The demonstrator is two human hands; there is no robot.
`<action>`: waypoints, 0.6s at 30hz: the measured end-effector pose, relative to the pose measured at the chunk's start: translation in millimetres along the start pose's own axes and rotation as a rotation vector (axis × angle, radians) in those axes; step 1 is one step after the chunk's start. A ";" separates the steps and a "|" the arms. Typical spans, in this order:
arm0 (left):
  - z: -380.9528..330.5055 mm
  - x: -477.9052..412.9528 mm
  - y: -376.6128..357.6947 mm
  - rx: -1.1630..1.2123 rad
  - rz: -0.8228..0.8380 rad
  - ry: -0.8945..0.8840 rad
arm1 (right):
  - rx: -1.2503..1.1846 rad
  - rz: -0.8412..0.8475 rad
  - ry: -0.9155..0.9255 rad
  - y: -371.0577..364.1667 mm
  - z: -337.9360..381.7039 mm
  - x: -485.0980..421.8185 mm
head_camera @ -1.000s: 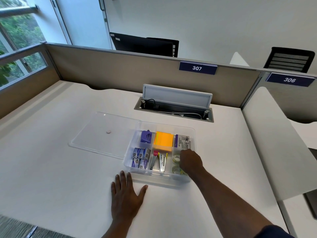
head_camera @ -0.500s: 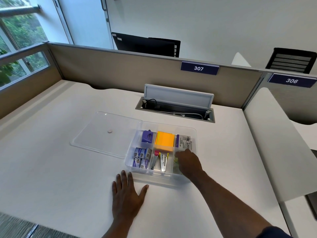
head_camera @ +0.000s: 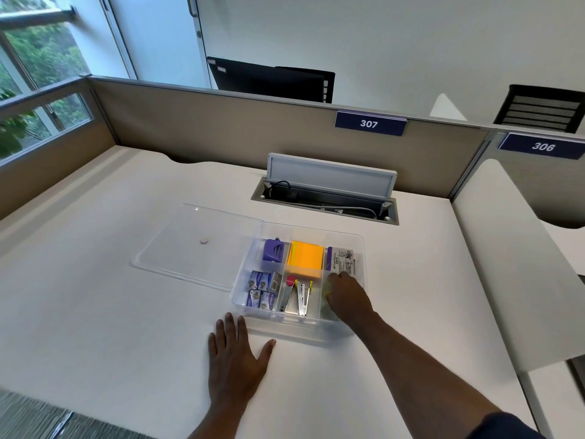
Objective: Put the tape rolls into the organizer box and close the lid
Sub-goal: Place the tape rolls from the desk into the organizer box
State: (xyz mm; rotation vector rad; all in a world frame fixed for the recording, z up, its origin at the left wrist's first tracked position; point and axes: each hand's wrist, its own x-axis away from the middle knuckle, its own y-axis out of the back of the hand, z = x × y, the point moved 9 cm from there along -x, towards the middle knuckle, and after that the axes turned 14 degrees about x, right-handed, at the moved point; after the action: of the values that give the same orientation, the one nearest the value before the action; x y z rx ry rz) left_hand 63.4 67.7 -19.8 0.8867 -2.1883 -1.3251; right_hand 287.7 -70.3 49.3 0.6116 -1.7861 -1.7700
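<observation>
A clear organizer box [head_camera: 304, 331] stands open on the white desk, and its flat clear lid [head_camera: 196, 242] lies just to its left. My right hand [head_camera: 346, 296] reaches into the box's front right compartment, fingers curled down over the tape rolls there. Only a yellow-green sliver of a tape roll [head_camera: 326, 288] shows at my fingertips; the rest is hidden, so a grip is unclear. My left hand [head_camera: 235, 359] lies flat on the desk, fingers spread, just in front of the box's near left corner.
Other compartments hold orange sticky notes [head_camera: 305, 258], a purple item [head_camera: 273, 250], small staple boxes [head_camera: 262, 289], metal tools [head_camera: 300, 296] and a printed packet [head_camera: 343, 261]. A cable hatch [head_camera: 329, 182] stands open behind the box, below the beige partition [head_camera: 221, 128].
My right hand has slid left across the front right compartment and now covers the tape rolls that showed beside it a second ago. My left hand has stayed flat.
</observation>
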 end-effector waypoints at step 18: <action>-0.8 -1.1 -0.8 -0.011 0.002 -0.003 | -0.022 -0.073 -0.045 16.3 -13.3 -1.2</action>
State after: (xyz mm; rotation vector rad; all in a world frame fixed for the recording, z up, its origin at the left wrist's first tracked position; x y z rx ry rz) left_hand 64.9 67.7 -20.1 0.8781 -2.1817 -1.3370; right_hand 298.4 -79.0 65.3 0.6403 -1.7928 -1.8638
